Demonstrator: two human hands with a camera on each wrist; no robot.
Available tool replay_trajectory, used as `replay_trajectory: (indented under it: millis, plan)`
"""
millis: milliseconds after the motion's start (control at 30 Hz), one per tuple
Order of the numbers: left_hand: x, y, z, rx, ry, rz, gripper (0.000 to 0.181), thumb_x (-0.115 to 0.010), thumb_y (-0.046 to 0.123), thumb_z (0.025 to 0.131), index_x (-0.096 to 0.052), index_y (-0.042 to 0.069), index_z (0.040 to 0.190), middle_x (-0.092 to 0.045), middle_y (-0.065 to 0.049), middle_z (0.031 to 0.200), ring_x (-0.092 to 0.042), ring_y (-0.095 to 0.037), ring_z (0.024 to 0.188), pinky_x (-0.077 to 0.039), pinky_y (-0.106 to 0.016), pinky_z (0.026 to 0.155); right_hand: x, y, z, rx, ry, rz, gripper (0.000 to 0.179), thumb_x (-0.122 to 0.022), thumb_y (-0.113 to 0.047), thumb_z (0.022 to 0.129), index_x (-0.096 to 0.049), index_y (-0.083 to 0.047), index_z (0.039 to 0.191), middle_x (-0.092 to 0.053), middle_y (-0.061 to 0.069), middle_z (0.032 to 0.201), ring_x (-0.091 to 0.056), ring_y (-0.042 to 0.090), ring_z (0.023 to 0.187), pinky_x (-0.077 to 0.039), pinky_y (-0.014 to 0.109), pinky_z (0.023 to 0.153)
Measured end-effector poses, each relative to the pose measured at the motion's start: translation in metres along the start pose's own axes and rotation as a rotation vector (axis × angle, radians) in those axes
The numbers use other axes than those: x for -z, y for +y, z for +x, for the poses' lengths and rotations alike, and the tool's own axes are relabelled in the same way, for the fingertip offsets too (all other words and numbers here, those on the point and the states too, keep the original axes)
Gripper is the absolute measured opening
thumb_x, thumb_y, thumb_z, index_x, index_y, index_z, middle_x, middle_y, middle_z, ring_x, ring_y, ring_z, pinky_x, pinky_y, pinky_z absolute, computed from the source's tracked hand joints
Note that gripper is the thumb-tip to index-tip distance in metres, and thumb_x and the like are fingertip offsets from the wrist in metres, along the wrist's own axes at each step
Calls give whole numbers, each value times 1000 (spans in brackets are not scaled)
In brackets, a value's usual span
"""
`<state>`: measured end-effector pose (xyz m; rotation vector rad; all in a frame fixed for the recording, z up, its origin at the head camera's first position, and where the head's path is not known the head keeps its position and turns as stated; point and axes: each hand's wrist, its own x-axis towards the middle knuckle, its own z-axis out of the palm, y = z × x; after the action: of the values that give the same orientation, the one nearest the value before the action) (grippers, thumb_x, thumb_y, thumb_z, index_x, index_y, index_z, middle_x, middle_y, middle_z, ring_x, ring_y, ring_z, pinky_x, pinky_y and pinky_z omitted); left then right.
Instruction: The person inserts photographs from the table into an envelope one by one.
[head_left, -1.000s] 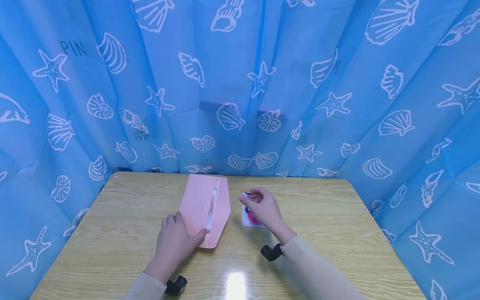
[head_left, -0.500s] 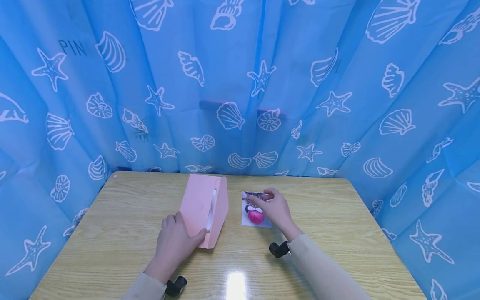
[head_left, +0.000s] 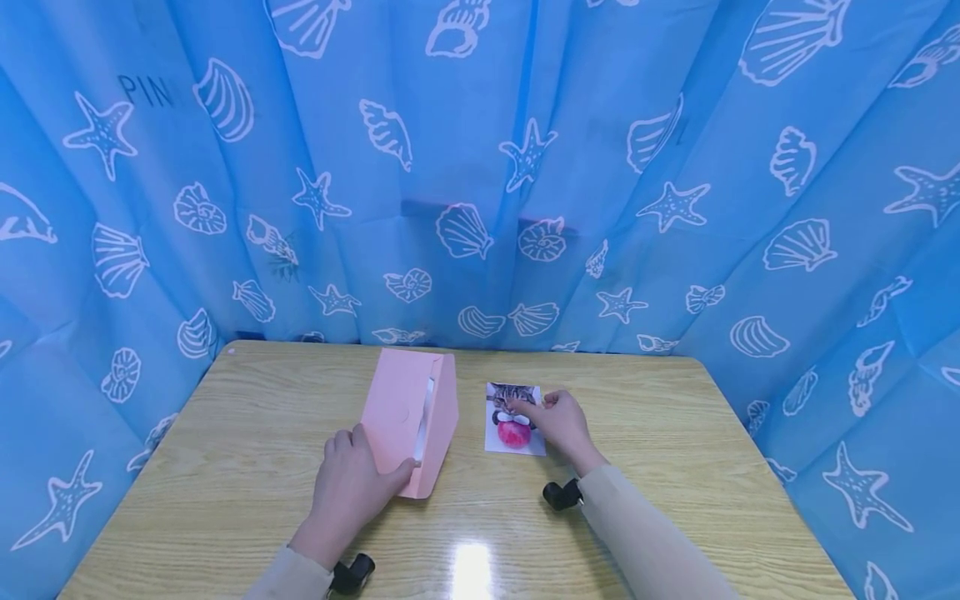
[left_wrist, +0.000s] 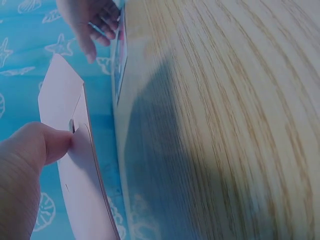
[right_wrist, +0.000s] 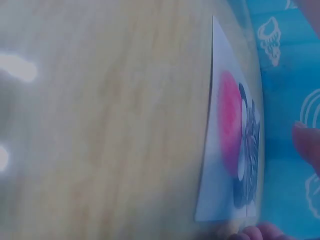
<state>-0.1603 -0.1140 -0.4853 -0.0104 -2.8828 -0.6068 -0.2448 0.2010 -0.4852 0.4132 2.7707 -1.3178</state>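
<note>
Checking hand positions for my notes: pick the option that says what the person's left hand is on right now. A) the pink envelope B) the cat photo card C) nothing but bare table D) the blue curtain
A: the left hand holds the near end of the pink envelope, thumb pressed to its edge, while the right hand touches the cat photo card lying beside it.

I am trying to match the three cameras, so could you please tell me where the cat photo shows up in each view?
Head: the cat photo lies centre frame, under the right hand.
Left wrist: a thin edge-on sliver at the top, beyond the pink envelope.
Right wrist: right half, seen sideways.
Shared landmark: the wooden table.
</note>
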Motion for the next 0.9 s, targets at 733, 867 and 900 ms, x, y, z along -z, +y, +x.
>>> replay_trajectory:
  millis: [733, 867, 900]
  plan:
    - [-2, 0, -3, 11, -31, -22, 96, -68, 67, 73, -49, -16, 116, -52, -25, 100, -47, -34, 88, -47, -45, 67, -5, 5, 14, -60, -23, -118, 58, -80, -56, 69, -48, -9, 79, -43, 4, 77, -38, 19, 67, -31, 33, 57]
    - [-2, -1, -4, 10, -24, -29, 95, -68, 67, 72, -49, -16, 115, -51, -24, 98, -47, -33, 87, -47, -45, 65, -6, 5, 15, -53, -28, -175, 55, -81, -53, 69, -43, -13, 64, -36, -1, 63, -35, 16, 57, -28, 33, 53]
    - [-2, -1, -4, 10, -22, -30, 94, -69, 67, 72, -49, -16, 114, -51, -24, 98, -47, -33, 87, -47, -45, 65, -6, 5, 15, -51, -29, -186, 55, -81, -52, 69, -43, -14, 63, -35, -2, 61, -35, 16, 56, -28, 32, 52]
